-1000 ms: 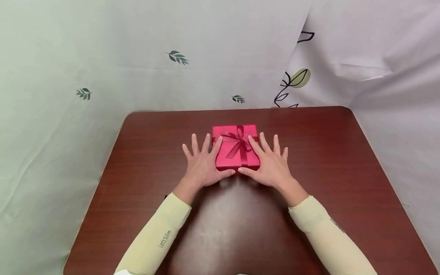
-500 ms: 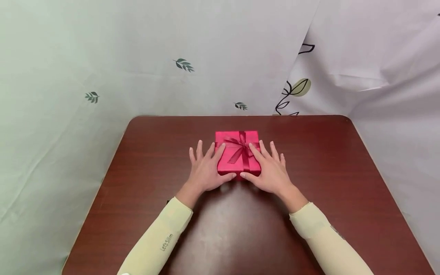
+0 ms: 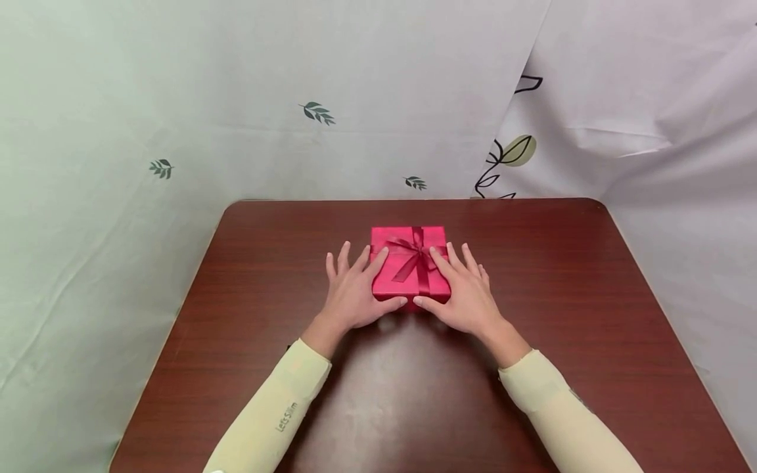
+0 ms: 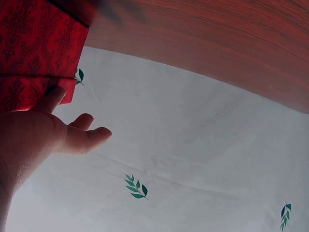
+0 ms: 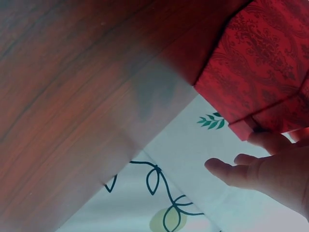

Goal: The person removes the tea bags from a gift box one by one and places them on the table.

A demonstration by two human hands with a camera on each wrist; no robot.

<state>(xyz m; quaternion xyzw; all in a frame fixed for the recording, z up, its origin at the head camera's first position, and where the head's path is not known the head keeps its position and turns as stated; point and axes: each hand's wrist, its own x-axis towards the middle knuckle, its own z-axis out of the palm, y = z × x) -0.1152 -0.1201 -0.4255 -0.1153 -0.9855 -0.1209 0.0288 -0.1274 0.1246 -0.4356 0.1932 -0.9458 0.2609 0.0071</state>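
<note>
In the head view, a pink-red gift box (image 3: 393, 276) with a dark red ribbon bow (image 3: 414, 255) sits toward the far side of the table. My left hand (image 3: 350, 292) lies along its left near corner, index fingertip over the lid and thumb at the near side. Mirroring it, my right hand (image 3: 470, 299) is at the right near corner. The other fingers of both hands point away beside the box. Both wrist views show the box's patterned red side (image 4: 38, 43) and a fingertip (image 5: 268, 140) at the lid's rim.
The dark brown wooden table (image 3: 236, 328) has rounded far corners. White cloth (image 3: 248, 85) with leaf prints hangs behind it, and more white cloth (image 3: 680, 230) runs along the right side. Pale sleeves (image 3: 272, 407) cover both forearms.
The head view has tilted slightly, so box and table sit lower in it. Spread fingers on both hands have drawn a little closer together. The box keeps its place between the hands.
</note>
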